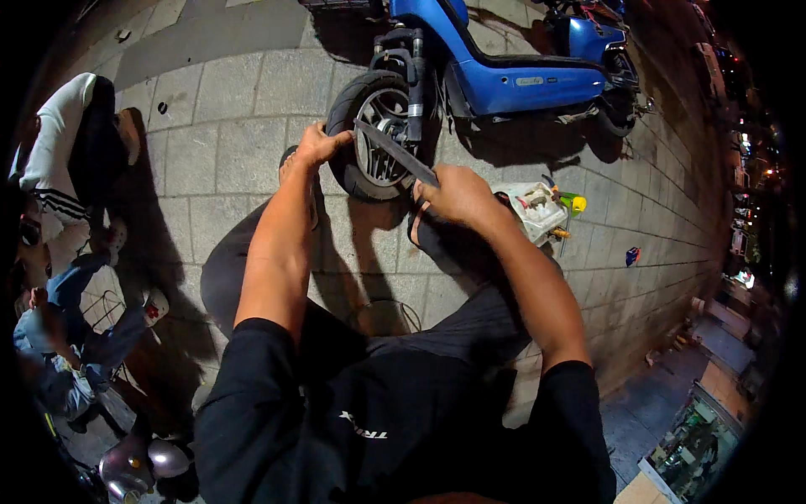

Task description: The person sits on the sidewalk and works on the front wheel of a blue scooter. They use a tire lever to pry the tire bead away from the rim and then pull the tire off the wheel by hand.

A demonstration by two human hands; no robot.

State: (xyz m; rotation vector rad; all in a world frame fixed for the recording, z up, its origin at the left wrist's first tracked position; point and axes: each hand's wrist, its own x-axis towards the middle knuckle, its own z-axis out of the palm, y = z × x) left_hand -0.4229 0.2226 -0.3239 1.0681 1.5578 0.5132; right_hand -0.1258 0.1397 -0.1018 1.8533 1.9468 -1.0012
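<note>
Plainly, the right hand (457,191) has its grip closed on one end of a long, flat, dark grey tool (396,153). The covered end of the tool is concealed by the fingers, so its handle, if any, is not verifiable. The exposed length slants up and leftward across the face of the front wheel (368,161); whether it touches the spokes or hangs just above them cannot be determined from this view.

The left hand (321,144) is at the left edge of the tyre (342,172), thumb laid over the rubber. Its remaining fingers are partly concealed, and whether that grip is closed around the tyre cannot be told.

The wheel is mounted in the fork (415,97) of a blue scooter (550,94), located ahead of the person on stone paving (239,160). The scooter's upper parts are cut off by the top edge, and its underside is lost in shadow.

Just right of the right forearm is a white tray (547,222), partly covered by that arm; its contents are too small to identify, save a yellow item (578,203) at its right side. Farther right, a small blue-and-red object (632,256) lies on the paving, kind unclear.

At left, a person in a white sleeve (57,139) is cropped by the dark rim.
</note>
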